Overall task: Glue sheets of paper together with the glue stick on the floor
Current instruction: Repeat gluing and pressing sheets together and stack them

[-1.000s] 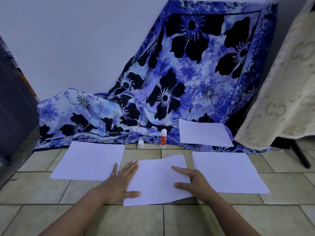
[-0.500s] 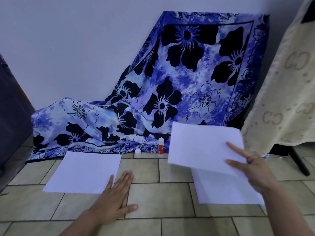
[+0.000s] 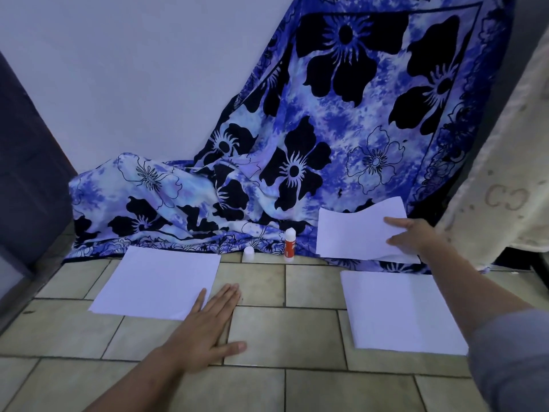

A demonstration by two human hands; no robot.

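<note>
Blue floral cloth [image 3: 356, 150] draped down the white wall [image 3: 133, 69] just behind the grip, cream patterned blanket [image 3: 505, 173] hanging to its right, beige tiled floor [image 3: 282, 337] below and nearer, dark panel [image 3: 26, 173] far to its left

Single head-worn view, wide-angle, straight lines bowed at edges. Looked forward and down over tiled floor [image 3: 282, 331] toward wall [image 3: 133, 69]. Sat near: left hand [image 3: 208, 331] and right hand [image 3: 416, 239] large in lower half of frame.

Dim bluish light fell evenly, tinting the paper sheets [image 3: 157, 281] lilac; shadows were faint. Edges bowed at 3 and 9 o'clock.
</note>
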